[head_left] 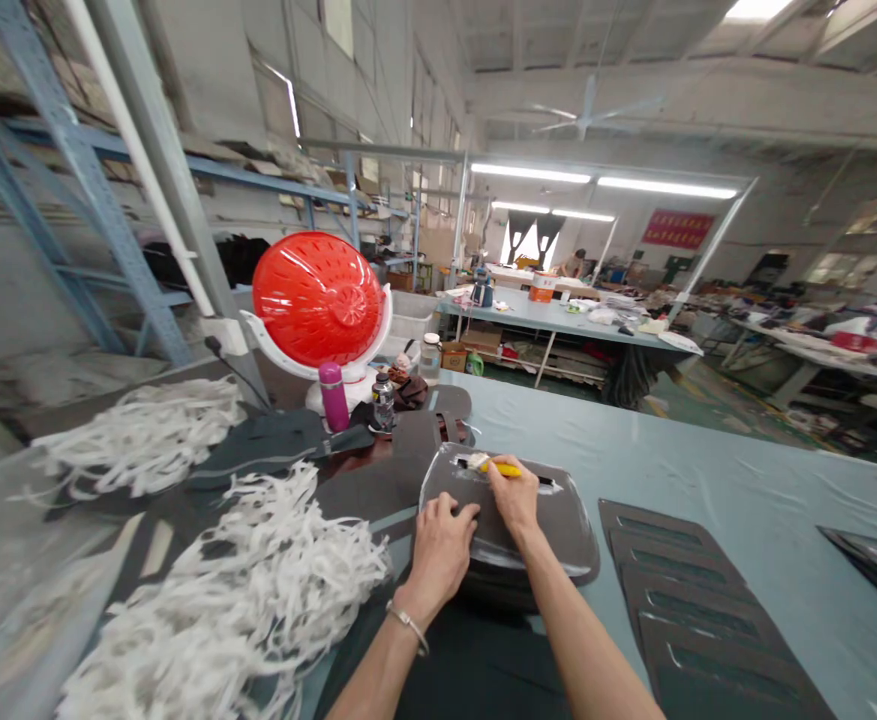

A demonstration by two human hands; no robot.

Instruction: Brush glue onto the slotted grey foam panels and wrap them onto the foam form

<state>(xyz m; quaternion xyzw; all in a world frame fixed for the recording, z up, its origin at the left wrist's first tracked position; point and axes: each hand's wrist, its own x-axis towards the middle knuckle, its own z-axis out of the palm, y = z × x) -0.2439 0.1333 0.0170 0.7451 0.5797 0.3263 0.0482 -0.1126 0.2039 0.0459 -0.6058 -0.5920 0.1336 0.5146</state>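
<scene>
A dark grey rounded panel lies on top of a stack on the blue-grey table in front of me. My left hand rests on the panel's near left part, fingers bent and pressing down. My right hand is closed around a yellow-handled brush whose white tip touches the panel's upper left area, beside a slot in it.
Piles of white strips lie to the left. A row of dark slotted pieces is laid out to the right. A red fan, a magenta bottle and small jars stand behind. Other worktables stretch beyond.
</scene>
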